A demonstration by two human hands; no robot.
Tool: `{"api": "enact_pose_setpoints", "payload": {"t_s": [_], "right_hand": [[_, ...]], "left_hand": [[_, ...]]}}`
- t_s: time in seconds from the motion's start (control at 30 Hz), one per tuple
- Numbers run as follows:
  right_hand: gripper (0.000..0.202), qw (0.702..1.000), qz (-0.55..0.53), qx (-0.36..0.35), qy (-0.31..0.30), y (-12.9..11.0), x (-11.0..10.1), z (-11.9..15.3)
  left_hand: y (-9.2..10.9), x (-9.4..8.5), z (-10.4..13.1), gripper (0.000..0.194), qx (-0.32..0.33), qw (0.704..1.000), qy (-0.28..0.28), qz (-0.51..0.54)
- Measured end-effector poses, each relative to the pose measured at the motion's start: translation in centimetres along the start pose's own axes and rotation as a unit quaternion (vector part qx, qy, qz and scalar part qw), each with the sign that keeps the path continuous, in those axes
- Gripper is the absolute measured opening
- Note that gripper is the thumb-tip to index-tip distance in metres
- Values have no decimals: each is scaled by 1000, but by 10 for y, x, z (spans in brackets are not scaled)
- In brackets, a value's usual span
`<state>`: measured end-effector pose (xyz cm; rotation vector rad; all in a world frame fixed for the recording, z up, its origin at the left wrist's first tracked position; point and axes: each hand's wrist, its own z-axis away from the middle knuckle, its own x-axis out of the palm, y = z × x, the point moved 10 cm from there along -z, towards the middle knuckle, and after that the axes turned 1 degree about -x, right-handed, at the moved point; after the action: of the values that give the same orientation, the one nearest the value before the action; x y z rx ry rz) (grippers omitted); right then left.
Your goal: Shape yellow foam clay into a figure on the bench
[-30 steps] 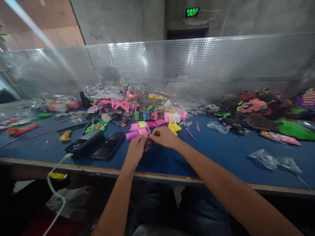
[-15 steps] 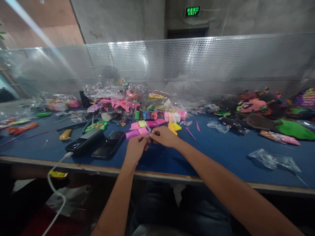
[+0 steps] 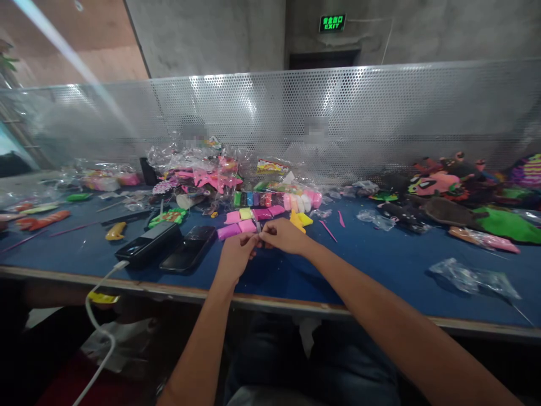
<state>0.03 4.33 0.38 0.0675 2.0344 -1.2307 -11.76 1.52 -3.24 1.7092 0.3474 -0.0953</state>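
Over the blue table, my left hand (image 3: 239, 252) and my right hand (image 3: 282, 235) meet fingertip to fingertip. Both are closed in a pinch. Whatever lies between them is too small and covered to name; a thin pale bit shows above the fingertips. Just behind the hands lie soft clay packets (image 3: 229, 230) in purple, pink and yellow, partly hidden by my fingers. A yellow clay piece (image 3: 298, 220) sits beyond my right hand. Farther back is a row of wrapped clay blocks (image 3: 252, 199) in several colours.
A black phone (image 3: 188, 248) and a power bank (image 3: 147, 242) with a white cable (image 3: 101, 332) lie to the left. Crumpled plastic (image 3: 473, 277) and plush-like figures (image 3: 448, 211) are on the right. A perforated metal screen (image 3: 270, 113) stands behind, with blurred people beyond it.
My hands keep the same pinch, fingertips together, with barely any movement. The whole view has shifted slightly to the right and down.
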Motion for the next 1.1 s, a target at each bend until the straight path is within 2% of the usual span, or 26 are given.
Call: {"api": "enact_pose_setpoints", "payload": {"t_s": [0.33,0.67,0.87,1.1], "right_hand": [[12,998,36,-42,8,-8,0,1],[14,997,-71,-3,-19,10,9,-5],[14,999,-34,-4,-15,8,8,-4],[14,998,-66,2,-19,11,10,-5]], "left_hand": [[1,-2,0,26,3,1000,17,-6],[-1,-3,-1,24,-14,1000,24,-9],[1,-5,0,24,-17,999,33,6],[-4,-4,-2,22,-24,999,28,4]]}}
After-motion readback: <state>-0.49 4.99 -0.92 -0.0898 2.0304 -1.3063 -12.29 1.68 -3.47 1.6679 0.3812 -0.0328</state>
